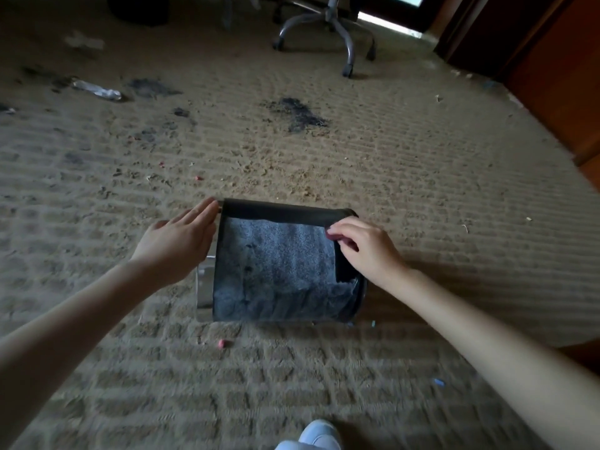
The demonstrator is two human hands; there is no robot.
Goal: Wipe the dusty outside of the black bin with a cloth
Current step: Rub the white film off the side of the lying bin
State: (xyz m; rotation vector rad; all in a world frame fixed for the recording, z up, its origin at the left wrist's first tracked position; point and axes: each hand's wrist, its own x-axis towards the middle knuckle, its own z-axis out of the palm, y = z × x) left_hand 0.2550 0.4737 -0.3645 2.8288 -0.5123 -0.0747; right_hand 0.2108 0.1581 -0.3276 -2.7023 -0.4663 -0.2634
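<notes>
As found at far left, bottle (96, 89): clear plastic, lying flat on the carpet (324, 384), well apart from the bin.
Carpet: beige and ribbed, strewn with crumbs and small scraps; dark stains (298, 115) mark it beyond the bin.
Left hand (181, 241): reaches in from the lower left and lies flat against the left end of the bin.
Left fingers (201, 212): straight and held together, tips at the far left corner of the bin; they grip nothing.
Bin (279, 213): black, lying on its side on the carpet in the middle of the view, between the two hands; a shiny band shows at its left end.
Cloth (279, 254): grey and fuzzy, draped over the upward side of the bin and covering most of it; only a black strip along the far edge is bare.
Pink scrap (224, 344): on the carpet just in front of the bin, apart from it.
Shoe (318, 433): pale, at the bottom edge of the view.
Chair base (349, 47): grey legs on castors, far behind the bin.
Right hand (367, 248): comes in from the lower right and rests on the right end of the bin.
Right fingers (337, 232): curled, thumb and fingertips pinching the far right corner of the cloth.
Wooden furniture (552, 76): reddish brown, along the right edge.
</notes>
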